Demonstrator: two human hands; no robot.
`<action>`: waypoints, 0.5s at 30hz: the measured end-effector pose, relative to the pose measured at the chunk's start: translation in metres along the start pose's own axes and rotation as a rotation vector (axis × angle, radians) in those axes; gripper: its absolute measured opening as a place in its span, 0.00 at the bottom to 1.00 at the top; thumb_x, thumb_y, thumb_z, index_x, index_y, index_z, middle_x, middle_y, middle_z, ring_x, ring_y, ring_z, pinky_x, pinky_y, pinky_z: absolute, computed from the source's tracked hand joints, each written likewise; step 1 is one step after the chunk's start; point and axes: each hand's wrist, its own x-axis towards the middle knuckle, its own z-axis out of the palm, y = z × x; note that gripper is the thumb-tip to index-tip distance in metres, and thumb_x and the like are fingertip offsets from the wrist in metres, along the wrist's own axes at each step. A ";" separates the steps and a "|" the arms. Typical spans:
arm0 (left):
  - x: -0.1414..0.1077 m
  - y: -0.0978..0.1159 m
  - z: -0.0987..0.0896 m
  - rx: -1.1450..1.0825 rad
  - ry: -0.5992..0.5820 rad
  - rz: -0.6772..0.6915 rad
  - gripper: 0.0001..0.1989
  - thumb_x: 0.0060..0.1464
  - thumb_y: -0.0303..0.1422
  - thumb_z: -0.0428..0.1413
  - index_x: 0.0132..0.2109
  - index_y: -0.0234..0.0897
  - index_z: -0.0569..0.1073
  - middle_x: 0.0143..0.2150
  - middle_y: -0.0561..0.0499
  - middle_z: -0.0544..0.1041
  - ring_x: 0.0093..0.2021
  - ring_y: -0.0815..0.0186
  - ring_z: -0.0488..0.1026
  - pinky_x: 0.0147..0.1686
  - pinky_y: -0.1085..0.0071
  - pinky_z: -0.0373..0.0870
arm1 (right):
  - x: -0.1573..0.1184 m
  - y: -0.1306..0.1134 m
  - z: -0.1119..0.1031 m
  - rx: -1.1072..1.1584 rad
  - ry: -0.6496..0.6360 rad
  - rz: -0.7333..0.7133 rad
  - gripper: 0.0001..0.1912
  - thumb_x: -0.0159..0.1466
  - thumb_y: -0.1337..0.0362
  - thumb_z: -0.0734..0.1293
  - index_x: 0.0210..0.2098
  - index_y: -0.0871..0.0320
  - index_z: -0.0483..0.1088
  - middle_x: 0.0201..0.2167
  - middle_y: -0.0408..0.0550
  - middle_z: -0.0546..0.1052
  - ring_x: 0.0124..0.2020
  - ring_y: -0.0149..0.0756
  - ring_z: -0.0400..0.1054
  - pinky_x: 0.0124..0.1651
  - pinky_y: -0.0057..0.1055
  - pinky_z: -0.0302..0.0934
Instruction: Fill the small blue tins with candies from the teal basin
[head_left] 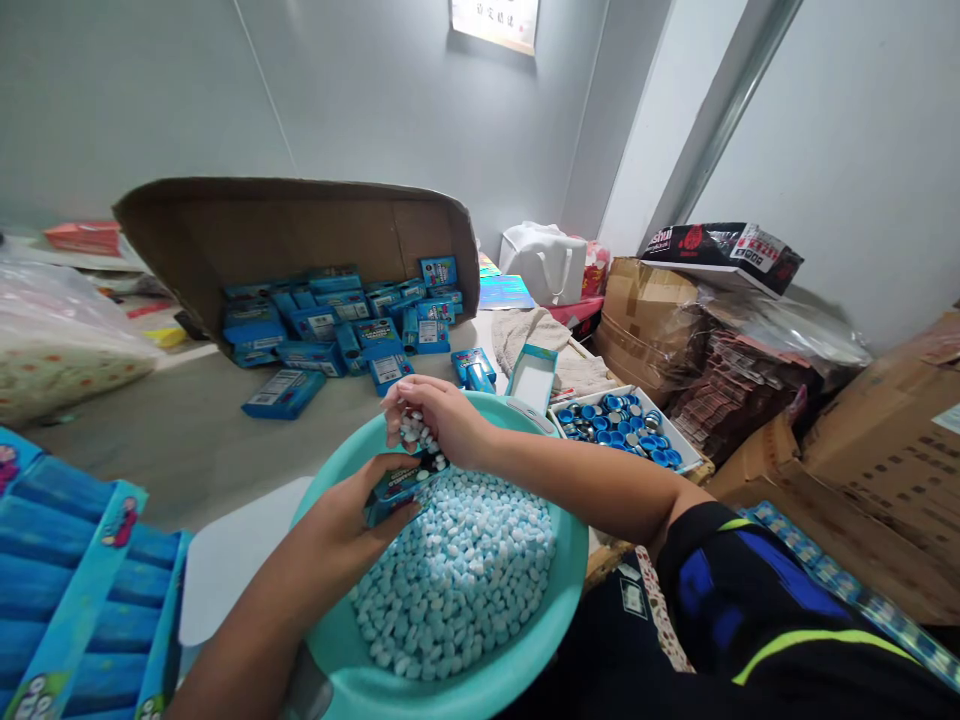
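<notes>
A teal basin (pixel 571 590) holds a heap of small pale blue and white candies (pixel 465 570). Over its far left part, my left hand (pixel 367 505) grips a small blue box (pixel 397 480) between thumb and fingers. My right hand (pixel 439 415) is curled around several candies (pixel 414 430) just above the box, and some of them lie at the box's upper edge. The palm of my right hand is partly hidden.
Behind the basin, a tipped cardboard carton (pixel 300 230) spills small blue boxes (pixel 285 393). A white tray of blue caps (pixel 619 430) stands at the right, near brown cartons (pixel 649 315). Blue display trays (pixel 67 570) are at the left.
</notes>
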 end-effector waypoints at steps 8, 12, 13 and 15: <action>-0.001 0.006 0.001 -0.099 0.003 -0.020 0.28 0.52 0.52 0.62 0.55 0.43 0.71 0.48 0.44 0.82 0.45 0.48 0.81 0.43 0.57 0.80 | -0.003 -0.003 0.001 0.000 -0.013 -0.002 0.15 0.59 0.50 0.71 0.33 0.55 0.70 0.24 0.40 0.71 0.25 0.31 0.66 0.23 0.26 0.60; -0.001 0.002 -0.001 -0.079 0.069 -0.067 0.32 0.52 0.52 0.61 0.59 0.42 0.68 0.49 0.43 0.82 0.45 0.47 0.81 0.41 0.58 0.80 | -0.004 -0.005 0.001 0.007 -0.064 -0.072 0.14 0.62 0.51 0.69 0.34 0.55 0.69 0.24 0.41 0.72 0.25 0.32 0.67 0.23 0.27 0.60; -0.001 0.002 -0.001 -0.080 0.078 -0.081 0.34 0.53 0.53 0.61 0.61 0.41 0.67 0.49 0.43 0.82 0.45 0.47 0.81 0.40 0.58 0.80 | -0.005 -0.006 0.001 0.000 -0.090 -0.093 0.14 0.62 0.51 0.69 0.34 0.55 0.69 0.24 0.41 0.72 0.26 0.33 0.68 0.24 0.27 0.60; -0.001 0.002 -0.002 -0.097 0.081 -0.101 0.35 0.53 0.54 0.60 0.62 0.41 0.66 0.48 0.42 0.81 0.44 0.47 0.81 0.41 0.57 0.80 | -0.006 -0.006 0.002 -0.019 -0.120 -0.119 0.13 0.63 0.51 0.68 0.34 0.55 0.70 0.24 0.42 0.73 0.27 0.34 0.68 0.25 0.28 0.60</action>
